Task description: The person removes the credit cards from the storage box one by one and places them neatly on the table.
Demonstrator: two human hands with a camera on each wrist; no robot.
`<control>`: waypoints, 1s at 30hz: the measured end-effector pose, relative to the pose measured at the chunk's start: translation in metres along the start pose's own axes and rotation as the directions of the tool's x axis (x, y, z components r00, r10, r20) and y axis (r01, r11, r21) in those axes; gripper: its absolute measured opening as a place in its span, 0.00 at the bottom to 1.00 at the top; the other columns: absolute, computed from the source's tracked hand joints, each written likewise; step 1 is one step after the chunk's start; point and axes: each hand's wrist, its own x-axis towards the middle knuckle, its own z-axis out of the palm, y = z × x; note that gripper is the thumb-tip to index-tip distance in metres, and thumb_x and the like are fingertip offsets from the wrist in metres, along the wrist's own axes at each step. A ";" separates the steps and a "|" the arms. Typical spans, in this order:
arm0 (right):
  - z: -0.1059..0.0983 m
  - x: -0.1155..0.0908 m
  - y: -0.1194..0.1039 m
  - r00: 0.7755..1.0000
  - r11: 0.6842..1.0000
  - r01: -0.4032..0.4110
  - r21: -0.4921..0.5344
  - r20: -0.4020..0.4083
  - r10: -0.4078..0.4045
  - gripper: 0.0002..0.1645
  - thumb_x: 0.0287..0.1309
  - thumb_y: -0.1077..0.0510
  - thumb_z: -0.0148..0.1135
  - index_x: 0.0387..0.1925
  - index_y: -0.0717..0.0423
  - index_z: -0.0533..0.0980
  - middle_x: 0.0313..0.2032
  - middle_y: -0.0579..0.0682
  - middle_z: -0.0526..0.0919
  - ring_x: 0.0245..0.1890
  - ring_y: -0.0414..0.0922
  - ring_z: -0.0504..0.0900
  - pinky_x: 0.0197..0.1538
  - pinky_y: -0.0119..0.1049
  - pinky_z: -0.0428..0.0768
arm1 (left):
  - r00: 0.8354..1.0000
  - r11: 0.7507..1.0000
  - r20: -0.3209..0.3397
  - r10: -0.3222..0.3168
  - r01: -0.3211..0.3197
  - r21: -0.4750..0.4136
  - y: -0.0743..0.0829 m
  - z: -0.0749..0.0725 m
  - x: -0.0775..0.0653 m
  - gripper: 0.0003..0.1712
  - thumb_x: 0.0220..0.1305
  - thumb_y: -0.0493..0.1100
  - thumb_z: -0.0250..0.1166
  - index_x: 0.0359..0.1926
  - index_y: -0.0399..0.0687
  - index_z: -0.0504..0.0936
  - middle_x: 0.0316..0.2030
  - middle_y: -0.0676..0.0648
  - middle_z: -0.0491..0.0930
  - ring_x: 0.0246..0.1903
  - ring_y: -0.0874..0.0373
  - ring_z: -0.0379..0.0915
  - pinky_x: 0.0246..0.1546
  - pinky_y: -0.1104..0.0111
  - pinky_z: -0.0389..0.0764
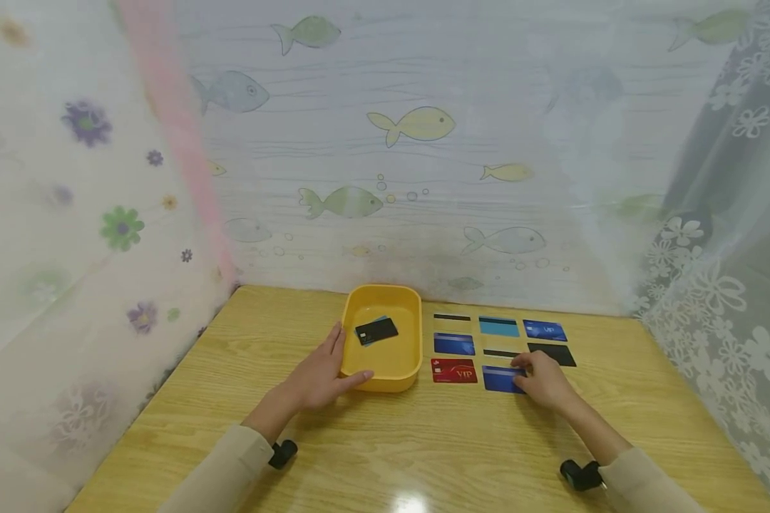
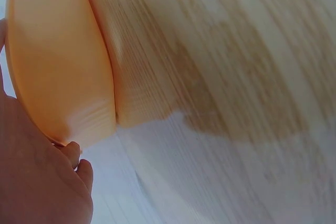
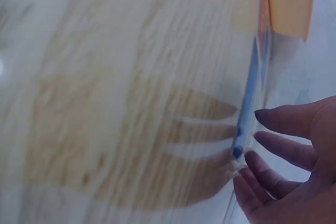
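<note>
In the head view, my left hand (image 1: 321, 372) holds the near left corner of a yellow plastic bin (image 1: 385, 385), thumb at the front rim and fingers along the left wall. Inside the bin a black card (image 1: 377, 331) lies over a mostly covered blue one. My right hand (image 1: 544, 381) is at the right end of a blue card (image 1: 500, 379) in the front row, fingertips by its edge. The right wrist view shows its thumb and fingers spread apart beside that card. To its left lies a red VIP card (image 1: 454, 370).
Behind are a blue card (image 1: 454, 344), a pale striped card (image 1: 502, 352) and a black card (image 1: 554, 355). The back row has another pale striped card (image 1: 452, 318), a light-blue card (image 1: 499, 326) and a blue VIP card (image 1: 545, 330). Curtains border the wooden table (image 1: 411, 442).
</note>
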 end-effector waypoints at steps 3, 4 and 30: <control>-0.001 -0.001 -0.001 1.000 1.000 0.009 0.008 0.010 -0.009 0.16 0.60 0.68 0.67 0.48 0.73 0.81 0.46 0.66 0.83 0.49 0.64 0.81 0.52 0.60 0.80 | 1.000 1.000 -0.004 0.007 -0.007 -0.008 -0.001 0.001 0.000 0.67 0.64 0.82 0.48 0.81 0.34 0.40 0.81 0.38 0.34 0.78 0.39 0.47 0.74 0.48 0.59; -0.001 -0.002 -0.002 1.000 1.000 0.013 0.011 0.014 -0.013 0.16 0.60 0.67 0.67 0.49 0.73 0.81 0.46 0.65 0.83 0.49 0.64 0.80 0.52 0.60 0.80 | 1.000 1.000 -0.005 0.009 -0.010 -0.011 -0.002 0.001 0.001 0.67 0.65 0.82 0.48 0.81 0.34 0.41 0.81 0.37 0.35 0.78 0.38 0.47 0.74 0.47 0.59; 0.007 0.009 -0.075 0.980 0.963 0.187 0.195 0.026 -0.196 0.17 0.67 0.63 0.65 0.54 0.68 0.80 0.53 0.64 0.81 0.53 0.63 0.79 0.55 0.58 0.80 | 1.000 1.000 0.002 -0.004 0.004 -0.011 -0.001 0.000 -0.001 0.68 0.63 0.84 0.47 0.81 0.36 0.39 0.82 0.39 0.34 0.78 0.41 0.47 0.74 0.49 0.59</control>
